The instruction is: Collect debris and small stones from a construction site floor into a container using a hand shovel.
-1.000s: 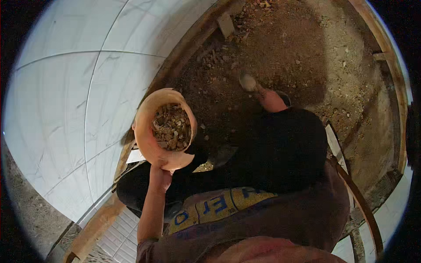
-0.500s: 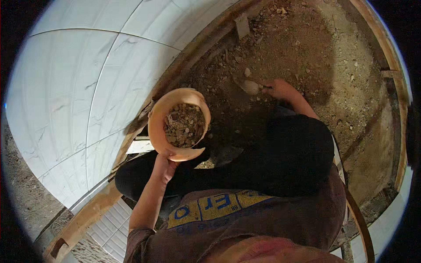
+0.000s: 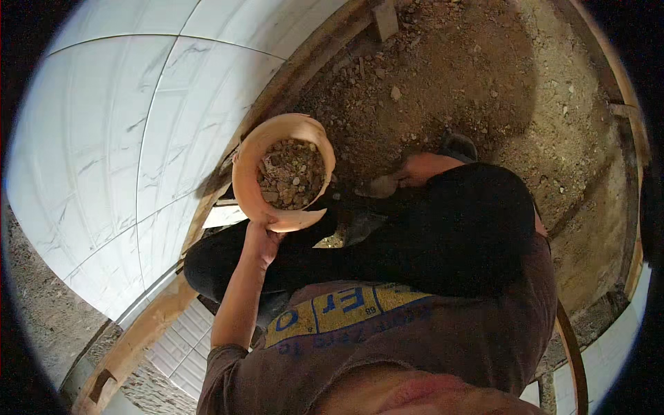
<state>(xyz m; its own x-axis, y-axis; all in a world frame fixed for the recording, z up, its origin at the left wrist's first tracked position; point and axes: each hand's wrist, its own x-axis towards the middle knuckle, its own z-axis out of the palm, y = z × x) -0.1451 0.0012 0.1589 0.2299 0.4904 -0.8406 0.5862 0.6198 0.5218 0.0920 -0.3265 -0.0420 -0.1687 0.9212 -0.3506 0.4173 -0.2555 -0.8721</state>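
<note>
My left hand (image 3: 263,243) grips the near rim of a peach-coloured round bucket (image 3: 247,173), its wall broken away at the near right. Inside lie soil and small stones (image 3: 292,176). To the right, beyond my bent knee, my right hand (image 3: 420,170) is closed round the handle of a small trowel (image 3: 379,187). The trowel's dusty blade points left toward the bucket, low over the dirt and apart from the bucket. My fingers hide most of its handle.
Loose dirt with stones (image 3: 449,76) covers the ground ahead, edged by a wooden frame (image 3: 311,62). White marbled tiles (image 3: 97,131) stand along the left. A dark shoe (image 3: 459,146) is beside my right hand. A wooden beam (image 3: 138,335) lies at the near left.
My right hand has drawn the trowel nearer and slightly left, closer to my knee. My left hand still holds the bucket, which appears slightly higher in the picture as the view shifts.
</note>
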